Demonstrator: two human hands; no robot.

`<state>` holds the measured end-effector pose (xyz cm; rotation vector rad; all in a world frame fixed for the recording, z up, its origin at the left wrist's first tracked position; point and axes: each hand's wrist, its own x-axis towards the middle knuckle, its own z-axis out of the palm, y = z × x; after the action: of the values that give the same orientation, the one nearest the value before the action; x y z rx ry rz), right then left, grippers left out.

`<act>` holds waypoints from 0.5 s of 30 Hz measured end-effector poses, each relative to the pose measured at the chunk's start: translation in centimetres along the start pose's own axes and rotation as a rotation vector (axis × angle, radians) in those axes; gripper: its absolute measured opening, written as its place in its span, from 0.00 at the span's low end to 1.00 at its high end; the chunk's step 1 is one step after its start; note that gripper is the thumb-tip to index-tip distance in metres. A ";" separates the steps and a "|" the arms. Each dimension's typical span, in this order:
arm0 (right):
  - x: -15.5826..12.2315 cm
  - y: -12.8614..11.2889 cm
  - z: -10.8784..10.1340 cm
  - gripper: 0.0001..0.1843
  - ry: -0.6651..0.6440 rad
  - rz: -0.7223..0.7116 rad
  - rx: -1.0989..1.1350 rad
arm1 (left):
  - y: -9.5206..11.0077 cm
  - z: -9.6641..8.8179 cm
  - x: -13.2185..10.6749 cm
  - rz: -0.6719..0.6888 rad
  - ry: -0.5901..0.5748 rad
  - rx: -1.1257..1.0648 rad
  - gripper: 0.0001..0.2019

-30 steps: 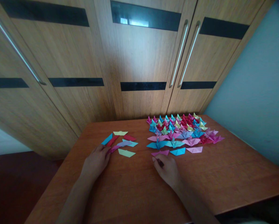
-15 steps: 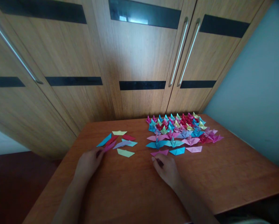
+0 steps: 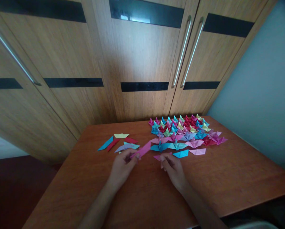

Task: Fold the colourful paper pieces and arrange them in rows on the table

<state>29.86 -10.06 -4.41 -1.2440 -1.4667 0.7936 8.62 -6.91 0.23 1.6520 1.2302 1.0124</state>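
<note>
My left hand (image 3: 122, 165) is closed on a pink folded paper piece (image 3: 142, 149), holding it just above the wooden table (image 3: 142, 190) near the middle. My right hand (image 3: 172, 167) rests on the table a little to its right, fingers curled by a flat pink paper piece (image 3: 162, 156); whether they hold anything is hidden. To the left lie a few flat folded pieces (image 3: 118, 143) in blue, red, yellow and lilac. To the right, several finished paper figures (image 3: 183, 132) stand in rows, in pink, blue, red and yellow.
Wooden wardrobe doors with long metal handles (image 3: 184, 51) stand right behind the table. A pale blue wall (image 3: 259, 95) runs along the table's right side. The floor (image 3: 18, 184) drops away at the left edge.
My left hand took a pink piece from the left group and carried it right, toward the middle. My right hand shifted slightly forward and stays by the flat pink piece.
</note>
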 end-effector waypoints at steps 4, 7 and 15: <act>0.0 -0.1 -0.2 0.16 -0.005 0.034 0.199 | 0.2 4.1 -0.2 0.014 -0.088 -0.048 0.09; 0.3 0.0 -0.3 0.13 0.026 0.057 0.230 | -0.6 5.8 -0.3 0.022 -0.105 -0.090 0.07; 0.3 0.4 0.2 0.09 -0.050 -0.027 0.117 | -1.6 5.8 -0.9 0.012 -0.164 -0.083 0.08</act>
<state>29.85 -9.63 -4.77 -1.1213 -1.4529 0.8860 13.33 -8.37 -3.32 1.6453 1.0577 0.9038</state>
